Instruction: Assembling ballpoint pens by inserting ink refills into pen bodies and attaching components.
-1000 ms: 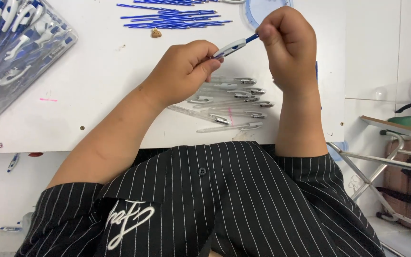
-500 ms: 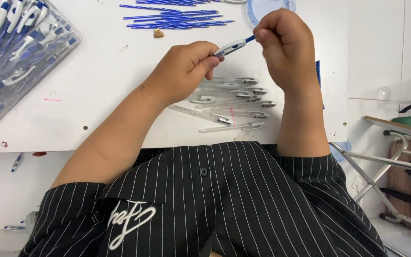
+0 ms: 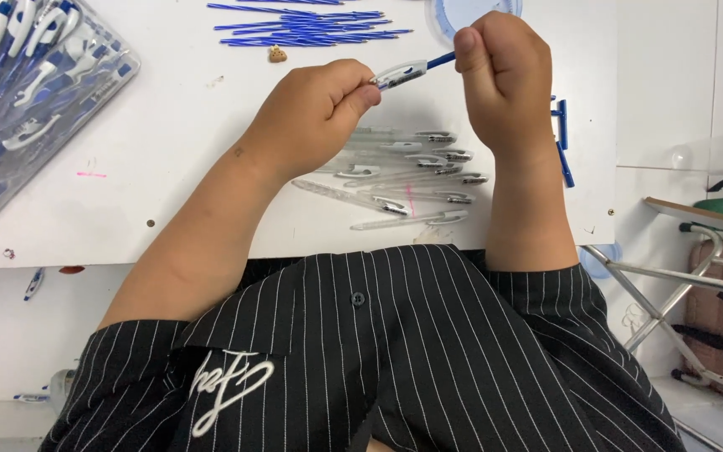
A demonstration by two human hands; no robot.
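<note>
Left hand pinches clear pen barrel; right hand clamps blue refill entering it.

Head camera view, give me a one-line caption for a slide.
Left hand and right hand hold a clear-and-blue plastic pen above a row of clear pen barrels on a white table.

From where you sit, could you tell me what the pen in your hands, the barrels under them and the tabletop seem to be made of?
The pen, held between the left hand and right hand, looks like glossy plastic: a white-and-clear body with a blue tip. The loose barrels look like clear plastic, since the table shows through them. The table is smooth matt white, probably laminate or painted board; I cannot tell which.
</note>
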